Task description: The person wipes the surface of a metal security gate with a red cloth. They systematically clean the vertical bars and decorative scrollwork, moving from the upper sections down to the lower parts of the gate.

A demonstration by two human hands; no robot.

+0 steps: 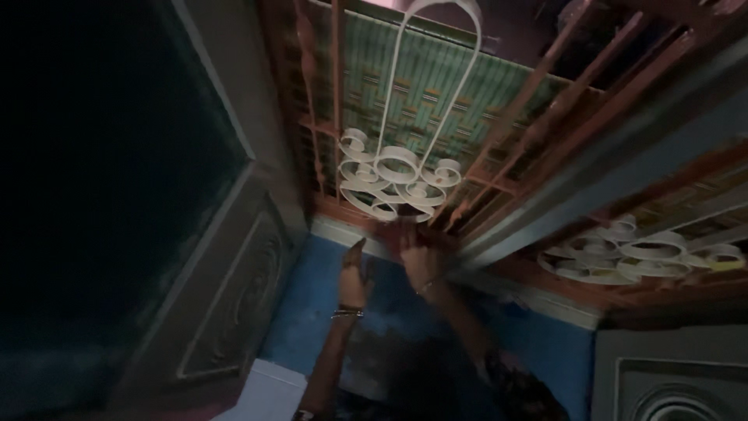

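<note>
Against the far wall, both hands were raised to the foot of a window grille [499,132] of reddish-brown bars w/ white scrollwork [397,183] at its centre. Left hand [354,277] was up flat against the blue wall [327,304], fingers straight and close together, pointing up toward the pale ledge [343,231] under the grille; a dark bracelet [347,313] circled that wrist. Right hand [417,253] was just beside it, to the right, reaching up at the grille's bottom rail, directly below the scrollwork. It was motion-blurred, so I cannot tell if it gripped the rail or only touched it (fingers looked curled, but not clear enough). A thin bangle [427,287] showed on the right wrist.

Behind the bars hung a green patterned curtain [436,86]. A white arched loop rose from the scrollwork to the top of frame. To the right, a second grille section carried another white scroll piece [647,253], partly cut by a grey frame bar [608,164]. On the left stood a dark grey panelled shutter [234,296], swung open. A white box-like object [269,394] sat near, low, by the left forearm.
</note>
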